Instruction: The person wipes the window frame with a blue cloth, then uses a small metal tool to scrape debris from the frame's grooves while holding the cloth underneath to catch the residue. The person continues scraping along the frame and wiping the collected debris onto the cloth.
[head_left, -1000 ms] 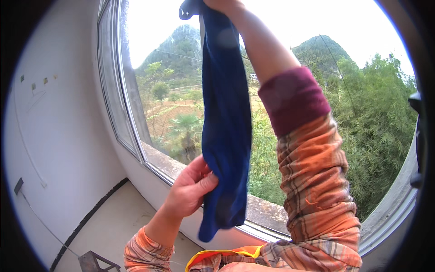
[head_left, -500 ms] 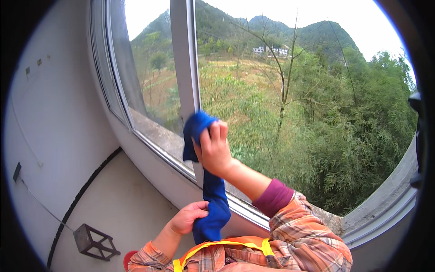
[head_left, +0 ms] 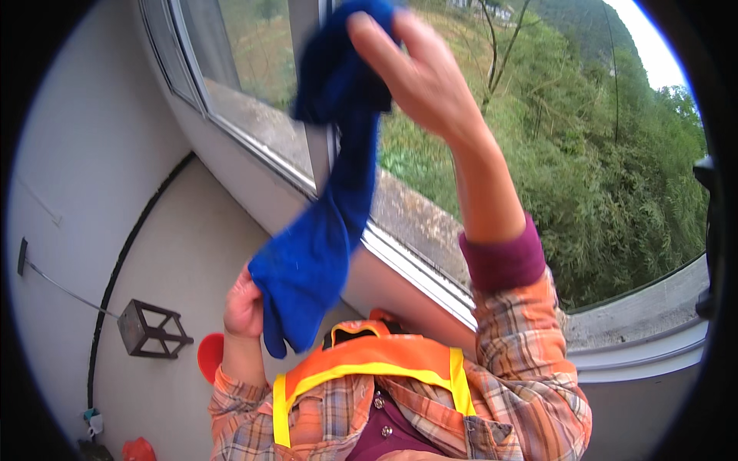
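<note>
A long blue cloth [head_left: 315, 246] stretches between my two hands in front of the window. Its upper end is bunched in my raised right hand [head_left: 427, 81], close to the upright window frame post [head_left: 319, 146]; that hand is smeared by motion. Lower down and to the left, my left hand [head_left: 244, 306] pinches the edge of the cloth's hanging end, thumb against fingers. Part of the post is hidden behind the cloth.
Below the panes runs a white sill track [head_left: 419, 269]. A dark metal-framed stool [head_left: 154, 329] stands on the floor at left, with a long-handled tool [head_left: 69, 290] beside it against the wall. A red round object [head_left: 209, 357] and a red item [head_left: 138, 449] are lower left.
My right hand has risen with the upper end of the cloth. My left hand has moved left and down, spreading the lower end. The view has tipped downward.
</note>
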{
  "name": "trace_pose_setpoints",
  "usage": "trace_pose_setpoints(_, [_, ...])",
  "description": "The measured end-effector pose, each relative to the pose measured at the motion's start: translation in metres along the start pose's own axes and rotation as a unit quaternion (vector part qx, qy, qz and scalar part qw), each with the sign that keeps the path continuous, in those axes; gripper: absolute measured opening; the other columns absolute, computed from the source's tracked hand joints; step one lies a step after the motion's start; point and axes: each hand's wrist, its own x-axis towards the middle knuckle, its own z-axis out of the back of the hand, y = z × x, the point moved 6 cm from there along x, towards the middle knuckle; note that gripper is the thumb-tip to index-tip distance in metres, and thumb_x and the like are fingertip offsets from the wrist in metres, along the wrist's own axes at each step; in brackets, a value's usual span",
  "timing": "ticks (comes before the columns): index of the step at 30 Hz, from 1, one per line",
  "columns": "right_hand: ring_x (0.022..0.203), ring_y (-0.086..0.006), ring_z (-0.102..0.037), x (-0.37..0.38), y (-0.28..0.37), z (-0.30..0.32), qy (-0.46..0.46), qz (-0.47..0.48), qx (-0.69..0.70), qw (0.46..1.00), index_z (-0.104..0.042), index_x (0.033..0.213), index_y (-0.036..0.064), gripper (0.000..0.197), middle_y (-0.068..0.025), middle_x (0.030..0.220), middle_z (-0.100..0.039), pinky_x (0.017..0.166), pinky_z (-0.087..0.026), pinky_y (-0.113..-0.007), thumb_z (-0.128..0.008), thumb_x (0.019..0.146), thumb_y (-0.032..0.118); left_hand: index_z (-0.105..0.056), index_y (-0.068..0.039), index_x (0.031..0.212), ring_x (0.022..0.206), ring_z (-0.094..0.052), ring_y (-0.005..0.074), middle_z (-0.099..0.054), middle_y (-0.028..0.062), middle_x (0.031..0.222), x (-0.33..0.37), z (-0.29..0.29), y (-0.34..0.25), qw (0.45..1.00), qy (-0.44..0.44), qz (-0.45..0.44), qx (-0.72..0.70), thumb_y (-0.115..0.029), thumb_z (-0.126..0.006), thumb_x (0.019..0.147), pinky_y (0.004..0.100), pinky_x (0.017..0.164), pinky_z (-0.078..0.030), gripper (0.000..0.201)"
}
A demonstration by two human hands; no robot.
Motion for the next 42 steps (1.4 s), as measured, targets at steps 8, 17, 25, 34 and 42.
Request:
trace_pose_setpoints(8, [0.111,-0.0486,-0.051,-0.098,-0.074,-0.154,-0.156,0.027,-0.458,0.875,-0.056,0.104,-0.0203,0.050,-0.0345,0.112,-0.056,0.093,-0.048,-0.051,-0.062,0.090,0.027,-0.042,-0.001,0.145,0.131,-0.050,0.0364,-0.048,0.0201,0.146,-0.003,0.056,-0.008,0.997,0.048,-0.045,-0.041,-0.033,-0.043,0.105,0.0535,0.112,-0.038,0.051])
trace_pose_setpoints(17, [0.104,-0.0396,-0.055,-0.220,-0.091,-0.199,0.306,-0.235,-0.331,0.861,-0.060,0.100,-0.0115,0.038,-0.0219,0.097,-0.060,0.080,-0.056,-0.043,-0.068,0.071,0.012,-0.047,-0.004,0.141,0.128,-0.053,0.0373,-0.051,0.0189,0.143,0.005,0.088,-0.015,0.999,-0.013,0.043,-0.028,-0.037,-0.038,0.105,0.0553,0.110,-0.039,0.049])
trace_pose_setpoints(25, [0.105,-0.0399,-0.057,-0.313,-0.046,-0.183,0.419,-0.386,0.049,0.820,-0.063,0.095,0.0023,0.038,-0.0191,0.096,-0.066,0.091,-0.050,-0.048,-0.063,0.091,0.040,-0.059,-0.002,0.119,0.099,-0.066,0.0177,-0.069,0.0095,0.109,0.011,0.102,-0.042,0.958,-0.133,0.074,0.244,-0.017,-0.044,0.103,0.0337,0.092,-0.053,0.027])
trace_pose_setpoints(34, [0.113,-0.0177,-0.057,-0.402,-0.025,-0.083,0.051,-0.573,0.492,0.653,-0.060,0.126,-0.0013,0.046,-0.0064,0.125,-0.062,0.102,-0.043,-0.034,-0.067,0.081,0.006,-0.068,-0.005,0.108,0.078,-0.057,0.0123,-0.062,0.0044,0.093,0.023,0.086,-0.052,0.494,-0.244,-0.182,0.814,-0.008,-0.052,0.100,0.0264,0.076,-0.048,0.019])
trace_pose_setpoints(42, [0.108,-0.0208,-0.063,-0.464,0.015,0.049,-0.322,-0.562,0.331,0.686,-0.051,0.133,-0.0027,0.056,-0.0126,0.122,-0.064,0.098,-0.049,-0.035,-0.071,0.092,0.029,-0.056,-0.004,0.118,0.069,-0.062,0.0121,-0.063,0.0092,0.095,0.067,0.057,-0.027,0.867,-0.202,-0.108,0.443,-0.010,-0.042,0.106,0.0269,0.063,-0.057,0.020])
